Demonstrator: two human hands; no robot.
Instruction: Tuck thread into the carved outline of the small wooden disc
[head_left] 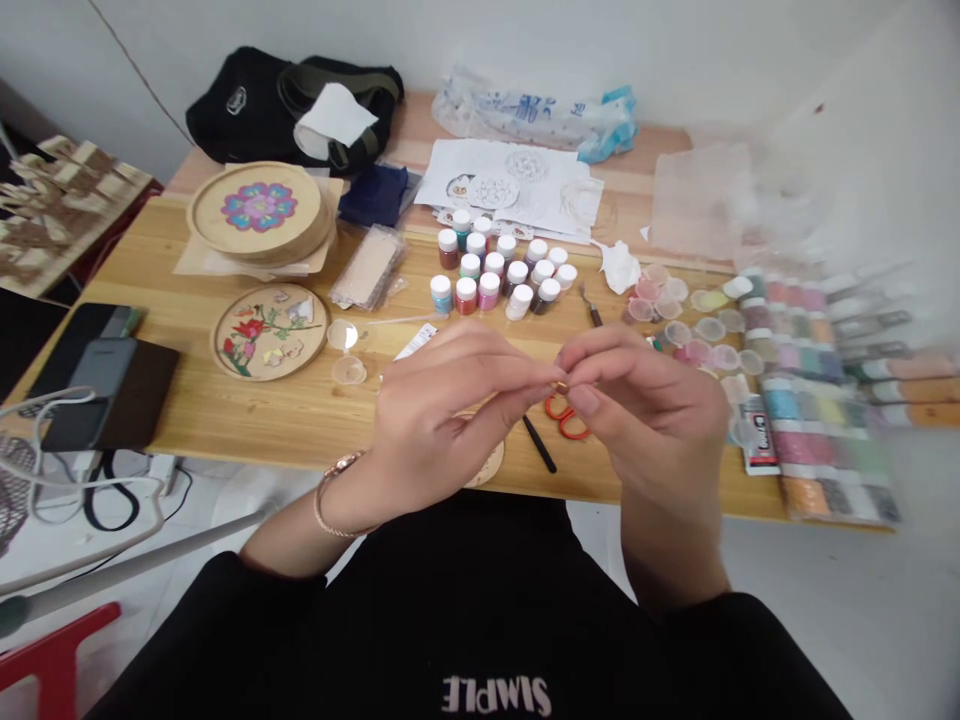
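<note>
My left hand [450, 400] and my right hand [652, 410] meet at their fingertips above the table's front part. Both are closed in a pinch around a tiny orange-gold piece, too small and too covered by fingers to name. Below them lie red-handled scissors [574, 428], partly hidden by my right hand, and a slim black tool [540, 445]. A round wooden piece [489, 466] shows partly beneath my left hand. Just beyond my hands stand several small paint jars [487, 292] with white lids.
At the left are a round wooden tray with a flower design [270, 332] and stacked round trays [202, 225]. Small plastic cups [709, 328], a glue tube [760, 435] and a box of coloured materials [825, 450] occupy the right. Printed sheets [435, 185] and a black bag [240, 130] lie behind.
</note>
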